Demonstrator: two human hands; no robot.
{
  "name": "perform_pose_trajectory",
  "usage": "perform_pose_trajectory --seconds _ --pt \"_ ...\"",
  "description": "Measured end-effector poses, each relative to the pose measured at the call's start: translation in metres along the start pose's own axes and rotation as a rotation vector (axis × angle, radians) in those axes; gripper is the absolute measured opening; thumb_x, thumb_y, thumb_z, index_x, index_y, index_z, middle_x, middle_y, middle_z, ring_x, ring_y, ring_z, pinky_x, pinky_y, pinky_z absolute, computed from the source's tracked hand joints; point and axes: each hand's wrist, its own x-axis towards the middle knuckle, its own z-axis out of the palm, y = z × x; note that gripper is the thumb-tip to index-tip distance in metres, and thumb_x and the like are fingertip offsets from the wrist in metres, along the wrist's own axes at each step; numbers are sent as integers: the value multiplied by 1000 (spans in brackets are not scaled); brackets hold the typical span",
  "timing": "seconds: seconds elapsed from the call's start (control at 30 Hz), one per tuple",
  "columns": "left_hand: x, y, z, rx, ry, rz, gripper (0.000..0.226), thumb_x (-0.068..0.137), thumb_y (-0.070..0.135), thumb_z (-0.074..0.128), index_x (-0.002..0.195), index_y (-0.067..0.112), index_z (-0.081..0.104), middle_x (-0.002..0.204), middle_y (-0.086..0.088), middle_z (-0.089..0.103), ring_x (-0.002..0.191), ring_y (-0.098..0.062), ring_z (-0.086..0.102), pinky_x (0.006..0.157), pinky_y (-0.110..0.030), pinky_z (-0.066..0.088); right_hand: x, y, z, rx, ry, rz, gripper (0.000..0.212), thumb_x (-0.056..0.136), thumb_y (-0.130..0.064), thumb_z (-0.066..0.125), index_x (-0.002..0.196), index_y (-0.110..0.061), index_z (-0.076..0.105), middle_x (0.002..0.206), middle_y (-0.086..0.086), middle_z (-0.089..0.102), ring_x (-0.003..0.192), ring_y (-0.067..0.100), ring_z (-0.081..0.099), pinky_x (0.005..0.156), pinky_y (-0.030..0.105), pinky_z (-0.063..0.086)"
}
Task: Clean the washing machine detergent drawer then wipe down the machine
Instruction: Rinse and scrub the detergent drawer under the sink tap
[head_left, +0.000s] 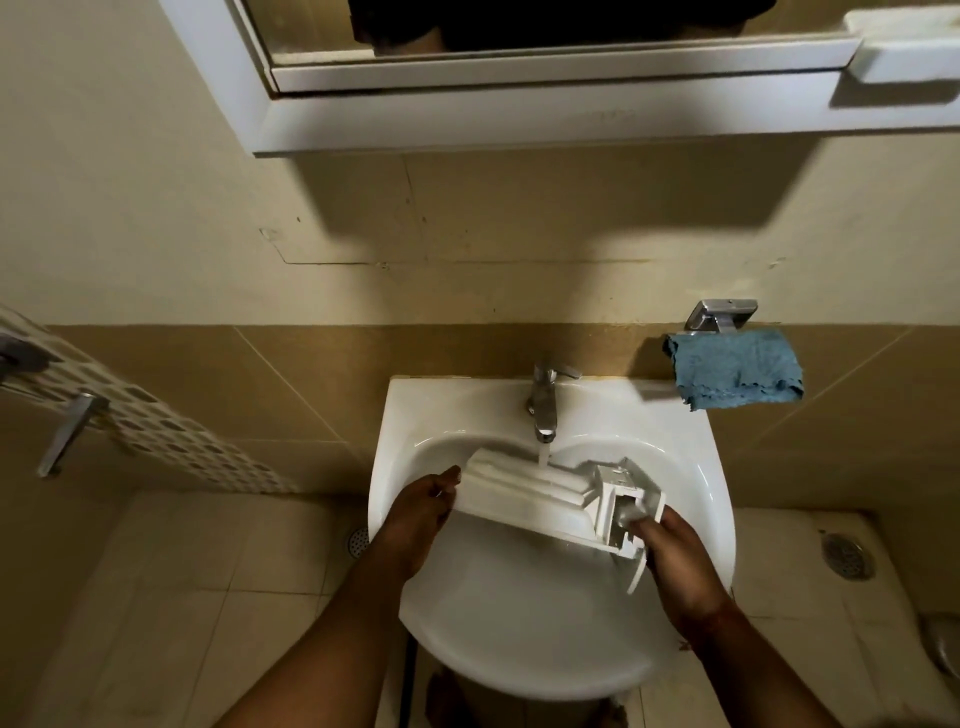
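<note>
The detergent drawer (540, 493) is out of the machine and spans between both hands over the sink (519, 649), under the running tap (543, 405). The left hand (421, 506) grips one end and the right hand (670, 551) grips the other. Rinsing looks underway; wiping the machine remains, the blue cloth (735, 369) hanging beyond the right hand.

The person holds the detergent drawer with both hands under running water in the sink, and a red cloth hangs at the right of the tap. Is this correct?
Almost. The head view shows the cloth is blue, not red. The rest stands: both hands hold the detergent drawer under the running tap.
</note>
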Motion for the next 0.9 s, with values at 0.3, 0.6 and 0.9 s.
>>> perform_pose_trajectory --seconds 0.3,0.6,0.9 --pt "-5 7 25 429 -17 -9 52 94 28 62 140 20 38 130 -6 53 110 -23 54 92 -37 50 -27 21 10 -148 101 -41 25 97 -17 58 118 -27 63 108 -12 69 105 13 62 84 32 48" --pt "4 -16 37 617 94 93 52 91 10 59 141 14 45 134 -7 54 119 -25 53 105 -43 44 -28 30 -2 -291 5 30 42 90 -17 69 128 -26 55 121 -10 63 113 14 58 90 30 46" --pt "7 -18 41 624 140 89 51 88 4 60 138 8 50 130 -10 57 119 -27 53 105 -41 44 -11 -12 23 -622 310 -292 37 92 -19 62 128 -14 56 126 7 53 113 23 54 100 32 41"
